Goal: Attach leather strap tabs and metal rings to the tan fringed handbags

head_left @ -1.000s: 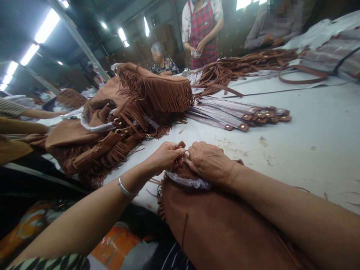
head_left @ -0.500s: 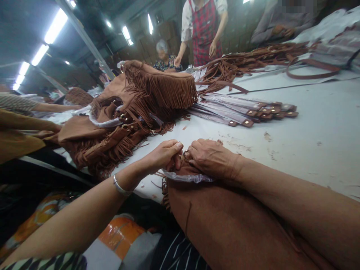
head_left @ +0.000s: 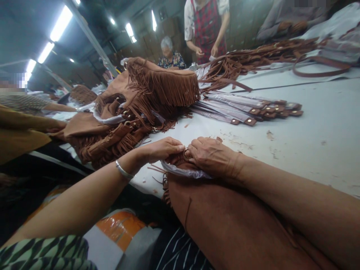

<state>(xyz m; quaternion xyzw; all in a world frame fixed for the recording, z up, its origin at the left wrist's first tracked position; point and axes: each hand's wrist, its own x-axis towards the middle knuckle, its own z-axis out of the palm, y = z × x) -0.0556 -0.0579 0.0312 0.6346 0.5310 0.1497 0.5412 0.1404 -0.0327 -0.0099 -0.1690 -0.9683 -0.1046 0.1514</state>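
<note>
A brown suede-like bag (head_left: 225, 217) with fringe at its side lies across my lap and the table edge. Its handle is wrapped in white plastic (head_left: 187, 171). At the handle's end, by a metal ring (head_left: 186, 153), both hands meet. My left hand (head_left: 164, 149) is closed, thumb and fingers pinched at the ring; whatever small piece is between them is hidden. My right hand (head_left: 209, 155) is curled over the bag's top edge beside the ring, its fingers wrapped round the brown material.
More fringed brown bags (head_left: 165, 84) are heaped at the left of the white table (head_left: 309, 150). Straps with metal studs (head_left: 267, 108) lie beyond my hands, with loose brown strips (head_left: 225, 67) behind. Co-workers stand or sit around. An orange-taped package (head_left: 120, 227) is below.
My left hand has flattened and shifted slightly, its fingertips now closer to the ring. My right hand stays on the bag. The aproned co-worker's hands have come nearer together.
</note>
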